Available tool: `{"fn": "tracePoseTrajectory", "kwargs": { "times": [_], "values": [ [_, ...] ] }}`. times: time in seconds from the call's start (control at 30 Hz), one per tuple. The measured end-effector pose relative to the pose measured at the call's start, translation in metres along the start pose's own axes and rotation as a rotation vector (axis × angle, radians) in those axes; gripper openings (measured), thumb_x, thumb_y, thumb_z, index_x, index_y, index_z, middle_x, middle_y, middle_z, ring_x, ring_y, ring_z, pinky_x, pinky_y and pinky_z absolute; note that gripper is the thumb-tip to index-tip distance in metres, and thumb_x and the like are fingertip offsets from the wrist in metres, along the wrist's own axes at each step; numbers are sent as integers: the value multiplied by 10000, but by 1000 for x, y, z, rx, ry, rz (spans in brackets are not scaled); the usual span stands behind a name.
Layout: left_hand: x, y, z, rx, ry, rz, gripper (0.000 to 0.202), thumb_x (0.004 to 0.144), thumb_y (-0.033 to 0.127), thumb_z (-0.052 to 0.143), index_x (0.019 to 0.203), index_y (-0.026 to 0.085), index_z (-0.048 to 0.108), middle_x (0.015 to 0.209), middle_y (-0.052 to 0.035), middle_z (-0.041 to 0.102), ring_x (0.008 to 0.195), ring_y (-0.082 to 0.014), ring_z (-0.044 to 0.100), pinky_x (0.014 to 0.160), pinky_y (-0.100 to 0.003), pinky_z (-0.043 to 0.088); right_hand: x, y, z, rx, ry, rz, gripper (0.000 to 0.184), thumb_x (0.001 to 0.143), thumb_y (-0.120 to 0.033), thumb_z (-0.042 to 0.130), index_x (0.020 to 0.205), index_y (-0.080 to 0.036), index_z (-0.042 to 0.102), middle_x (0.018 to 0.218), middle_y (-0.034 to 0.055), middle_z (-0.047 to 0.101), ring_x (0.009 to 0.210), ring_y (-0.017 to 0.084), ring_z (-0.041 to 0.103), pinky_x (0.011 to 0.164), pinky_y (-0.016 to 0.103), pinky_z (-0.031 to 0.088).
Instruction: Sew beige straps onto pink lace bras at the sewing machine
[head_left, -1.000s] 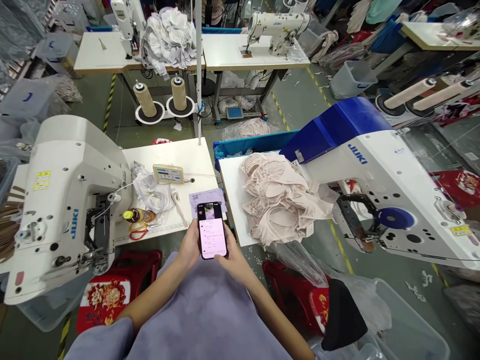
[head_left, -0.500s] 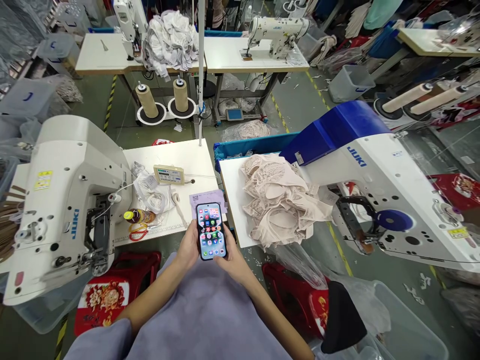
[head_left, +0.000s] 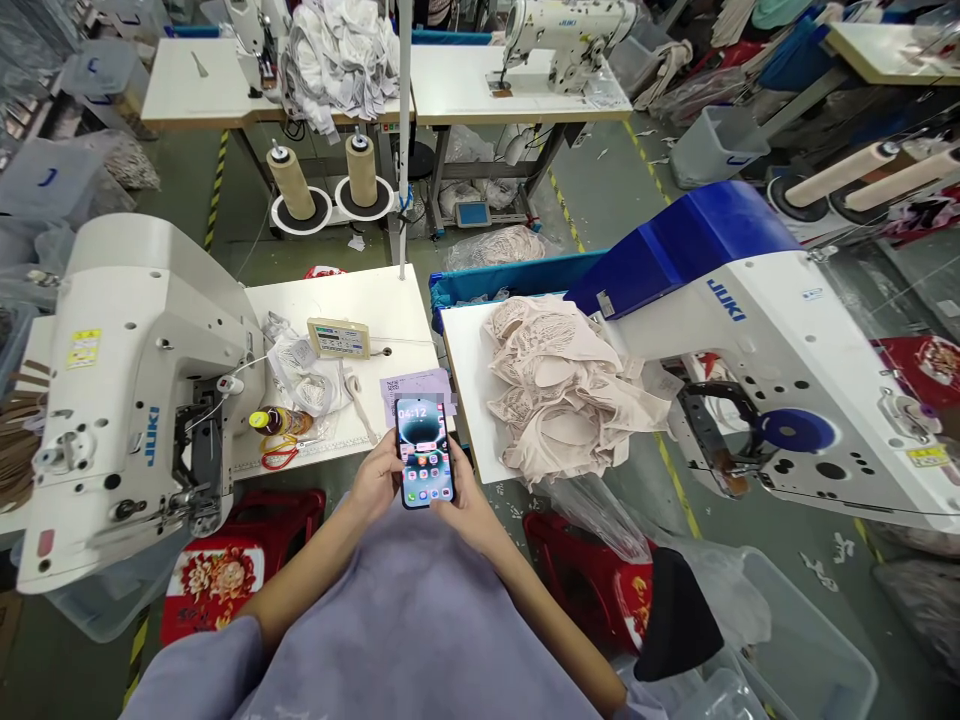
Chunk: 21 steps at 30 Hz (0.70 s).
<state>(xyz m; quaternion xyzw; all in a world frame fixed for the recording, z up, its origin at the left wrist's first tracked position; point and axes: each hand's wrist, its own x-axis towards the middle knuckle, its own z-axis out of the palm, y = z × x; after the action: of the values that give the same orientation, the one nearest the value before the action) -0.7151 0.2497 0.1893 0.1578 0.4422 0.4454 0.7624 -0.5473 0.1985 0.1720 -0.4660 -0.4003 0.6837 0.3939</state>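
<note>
Between my two hands is a smartphone [head_left: 425, 455], held upright in front of me with its screen lit, showing app icons and the time 04:12. My left hand [head_left: 377, 478] grips its left edge. My right hand [head_left: 466, 503] holds the right edge, thumb near the lower corner. Just beyond the phone lies a purple paper slip [head_left: 420, 386] with a printed code on the left table. A heap of beige lace bras [head_left: 562, 390] rests on the white table to the right.
White sewing machines stand at left [head_left: 142, 400] and right [head_left: 787, 370]. The left table bears a yellow-capped bottle [head_left: 279, 420], red-handled scissors [head_left: 279, 453] and a control box [head_left: 339, 338]. Red stools [head_left: 214, 590] flank me. A thread pole [head_left: 403, 140] rises ahead.
The phone display has gone from a full page of app icons to a screen with a clock and fewer icons. Both hands still hold it; the view has shifted slightly.
</note>
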Motion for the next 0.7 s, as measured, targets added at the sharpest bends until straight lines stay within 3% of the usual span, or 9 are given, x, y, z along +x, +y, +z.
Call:
{"fn": "tracePoseTrajectory", "kwargs": {
  "times": [0.17,0.4,0.7],
  "values": [
    [1,-1,-2,6,-12,3,521,548,115,589,1058,167,683,980,-41,728,801,-195,616,681,-274,450,0,-4,1,-20,17,12,983,762,-187,644,1616,-277,167,1616,89,359,1428,286,432,1108,437,448],
    [2,0,1,-4,-3,10,566,536,106,573,1085,167,698,999,-43,731,869,-212,627,719,-273,460,0,-10,3,-19,6,20,989,765,-208,638,1619,-275,142,1615,87,350,1450,275,402,1135,434,418],
    [2,-4,0,34,20,36,446,613,122,619,1046,181,706,987,-30,727,795,-184,609,719,-275,457,-1,-5,2,-24,7,13,996,763,-204,646,1617,-281,140,1612,85,362,1457,281,391,1147,453,403]
  ]
}}
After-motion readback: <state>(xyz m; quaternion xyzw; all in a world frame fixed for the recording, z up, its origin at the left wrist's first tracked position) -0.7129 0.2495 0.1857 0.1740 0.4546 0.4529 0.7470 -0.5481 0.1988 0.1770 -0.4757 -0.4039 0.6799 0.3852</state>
